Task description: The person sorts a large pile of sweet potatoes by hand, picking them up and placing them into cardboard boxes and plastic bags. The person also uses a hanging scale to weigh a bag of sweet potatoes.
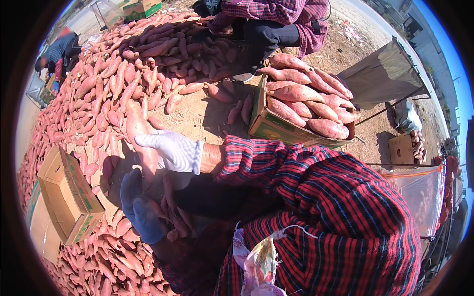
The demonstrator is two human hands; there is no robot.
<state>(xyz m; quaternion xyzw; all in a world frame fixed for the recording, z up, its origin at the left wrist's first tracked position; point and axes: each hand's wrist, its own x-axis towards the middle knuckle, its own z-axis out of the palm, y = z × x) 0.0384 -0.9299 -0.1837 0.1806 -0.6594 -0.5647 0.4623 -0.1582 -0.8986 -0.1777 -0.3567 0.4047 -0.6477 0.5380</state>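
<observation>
My right hand (170,148), in a white knit glove with the sleeve pushed back, grips a large, long pink-skinned sweet potato (136,124) around its middle, thumb on top. Its lower end points down towards my left hand (142,211), which is gloved and in shadow. The left fingers are raised and bent beside that end; whether they touch it or hold something is hidden in the dark. Several smaller sweet potatoes (179,222) lie in shade by the left hand, near my dark trouser leg (218,192).
A cardboard box (292,137) heaped with sweet potatoes stands ahead to the right. Another box (61,185) lies open at left. A large sweet potato pile (96,92) spreads across the ground. One person (266,26) crouches near the full box; another (61,51) bends at far left.
</observation>
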